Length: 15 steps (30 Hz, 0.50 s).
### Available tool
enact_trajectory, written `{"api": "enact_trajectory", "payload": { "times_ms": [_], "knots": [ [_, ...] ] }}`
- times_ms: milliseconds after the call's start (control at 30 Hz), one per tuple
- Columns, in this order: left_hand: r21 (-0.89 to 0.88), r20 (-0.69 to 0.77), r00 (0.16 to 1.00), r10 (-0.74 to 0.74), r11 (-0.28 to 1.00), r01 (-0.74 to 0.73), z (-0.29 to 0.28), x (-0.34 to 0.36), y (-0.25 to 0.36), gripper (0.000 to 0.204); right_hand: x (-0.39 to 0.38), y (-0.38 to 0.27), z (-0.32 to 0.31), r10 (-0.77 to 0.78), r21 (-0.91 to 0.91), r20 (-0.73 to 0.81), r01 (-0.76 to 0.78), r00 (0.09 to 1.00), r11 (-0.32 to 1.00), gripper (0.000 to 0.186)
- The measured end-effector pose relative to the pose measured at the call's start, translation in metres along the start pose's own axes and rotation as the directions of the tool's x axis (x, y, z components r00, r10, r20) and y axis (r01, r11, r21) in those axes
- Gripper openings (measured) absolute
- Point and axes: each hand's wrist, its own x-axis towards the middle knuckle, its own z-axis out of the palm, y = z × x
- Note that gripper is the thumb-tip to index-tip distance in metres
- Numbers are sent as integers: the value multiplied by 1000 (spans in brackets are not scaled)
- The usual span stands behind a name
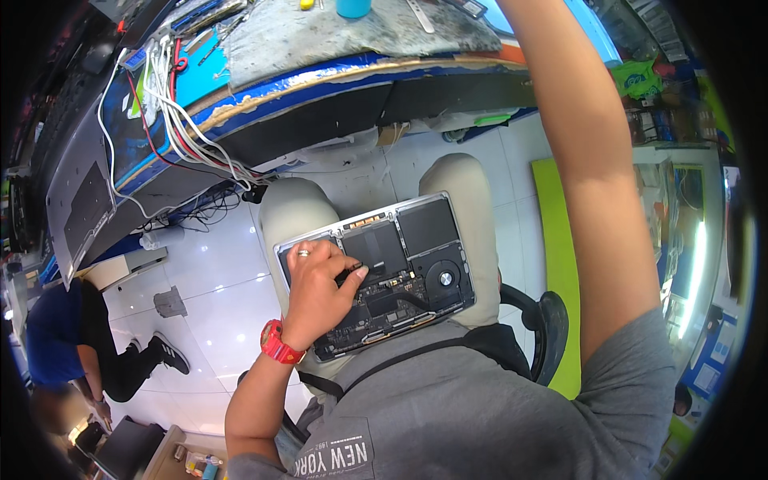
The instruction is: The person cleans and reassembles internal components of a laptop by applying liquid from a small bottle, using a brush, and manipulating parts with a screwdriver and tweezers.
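Observation:
An opened laptop [388, 302] rests across my thighs, its inside facing up. Black battery packs [426, 226] fill the side toward my knees, and a round fan [446, 278] sits at the right. Over the left part of it lies my left hand [320, 276], with a ring and a red wristwatch [280, 342]. Its thumb and forefinger are pinched together near the middle, at a small dark piece that I cannot make out. My right arm [592, 160] stretches far forward over the bench, and its hand lies beyond the top edge of the picture.
The workbench [320, 48] ahead carries a grey mat, a blue cup [353, 7] and tweezers [419, 16]. White cables [172, 96] hang off its left side. A co-worker [68, 344] bends down at the lower left. A chair armrest [552, 336] stands by my right side.

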Motion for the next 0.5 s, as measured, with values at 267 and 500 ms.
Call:
{"api": "enact_trajectory", "payload": {
  "times_ms": [267,500],
  "knots": [
    [7,1,1000,13,1000,-13,1,0,-4,18,-231,37,14,67,191,-241,-20,968,981,19],
    [-15,54,998,-8,1000,9,3,5,-12,20,-372,111,172,370,-20,-236,-386,898,922,31]
  ]
}}
